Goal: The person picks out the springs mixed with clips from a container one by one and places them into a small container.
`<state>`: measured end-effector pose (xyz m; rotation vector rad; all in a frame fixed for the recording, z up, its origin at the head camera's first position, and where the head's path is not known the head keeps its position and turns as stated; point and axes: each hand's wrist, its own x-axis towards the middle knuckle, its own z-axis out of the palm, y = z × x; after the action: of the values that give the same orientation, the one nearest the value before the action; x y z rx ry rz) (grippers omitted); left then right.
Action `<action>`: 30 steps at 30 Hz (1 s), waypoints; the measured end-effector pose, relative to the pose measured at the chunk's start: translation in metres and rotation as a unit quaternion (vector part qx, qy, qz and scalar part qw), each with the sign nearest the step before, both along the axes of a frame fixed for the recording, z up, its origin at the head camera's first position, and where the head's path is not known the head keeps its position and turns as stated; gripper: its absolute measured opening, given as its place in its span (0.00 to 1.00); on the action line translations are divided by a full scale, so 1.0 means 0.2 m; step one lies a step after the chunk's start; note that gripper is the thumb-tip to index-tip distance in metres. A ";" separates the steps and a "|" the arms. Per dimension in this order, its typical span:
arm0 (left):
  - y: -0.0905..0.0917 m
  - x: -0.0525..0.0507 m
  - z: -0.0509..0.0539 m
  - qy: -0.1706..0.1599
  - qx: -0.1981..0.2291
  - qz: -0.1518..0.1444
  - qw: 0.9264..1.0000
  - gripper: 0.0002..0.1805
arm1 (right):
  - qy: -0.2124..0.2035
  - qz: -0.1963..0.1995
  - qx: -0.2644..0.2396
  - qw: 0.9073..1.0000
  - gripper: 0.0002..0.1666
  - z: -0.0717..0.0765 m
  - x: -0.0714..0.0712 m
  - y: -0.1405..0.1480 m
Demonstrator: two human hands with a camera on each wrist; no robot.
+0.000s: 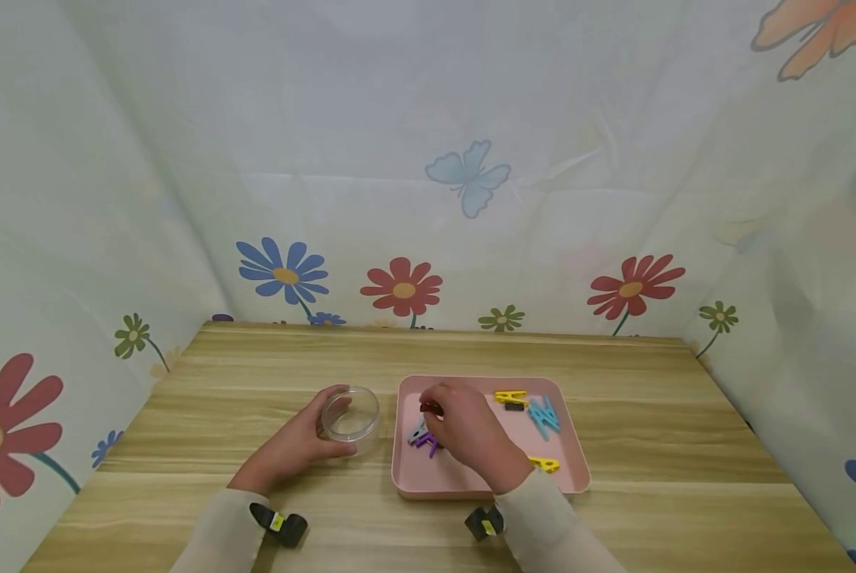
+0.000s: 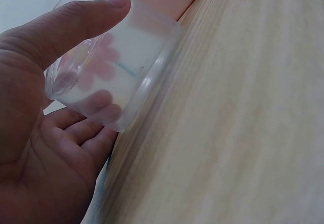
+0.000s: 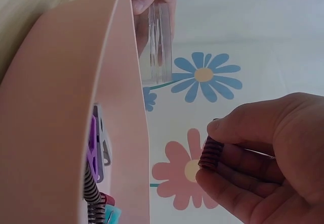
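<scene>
My left hand (image 1: 300,440) holds a clear round plastic jar (image 1: 352,418), thumb on one side and fingers on the other. The jar stands upright on the table, left of a pink tray (image 1: 492,491). Over the tray's left part, my right hand (image 1: 476,434) pinches a small dark red coil spring (image 3: 211,153) between thumb and fingertips. Beneath that hand lie a purple clothespin (image 1: 428,442) and a grey clothespin (image 1: 416,431). Farther right in the tray are a yellow clothespin (image 1: 510,396), a black spring (image 1: 514,407) and light blue clothespins (image 1: 545,417).
Another yellow clothespin (image 1: 545,463) lies near the tray's front edge, partly behind the right wrist. In the right wrist view, dark springs (image 3: 91,187) and a red spring (image 3: 107,199) show inside the tray. A flowered curtain (image 1: 399,199) surrounds the wooden table (image 1: 650,414).
</scene>
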<state>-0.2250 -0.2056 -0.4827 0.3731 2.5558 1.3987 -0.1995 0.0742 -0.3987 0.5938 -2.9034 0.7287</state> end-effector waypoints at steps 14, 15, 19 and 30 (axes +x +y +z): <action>0.01 -0.01 -0.01 -0.014 -0.005 0.010 1.000 0.51 | 0.004 0.006 -0.008 1.000 0.09 -0.01 0.00 -0.02; 0.01 -0.01 -0.01 -0.016 -0.002 0.013 1.000 0.51 | 0.005 0.007 -0.009 1.000 0.09 -0.01 0.00 -0.02; 0.01 -0.01 -0.01 -0.013 0.003 0.010 1.000 0.51 | 0.012 0.010 -0.012 1.000 0.09 -0.01 0.00 -0.02; 0.00 -0.01 -0.01 -0.011 -0.007 0.008 1.000 0.51 | 0.034 0.017 -0.025 0.999 0.08 0.00 0.00 -0.04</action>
<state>-0.2277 -0.2055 -0.4844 0.3325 2.5551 1.3827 -0.2003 0.0658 -0.3992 0.6511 -2.8107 0.7681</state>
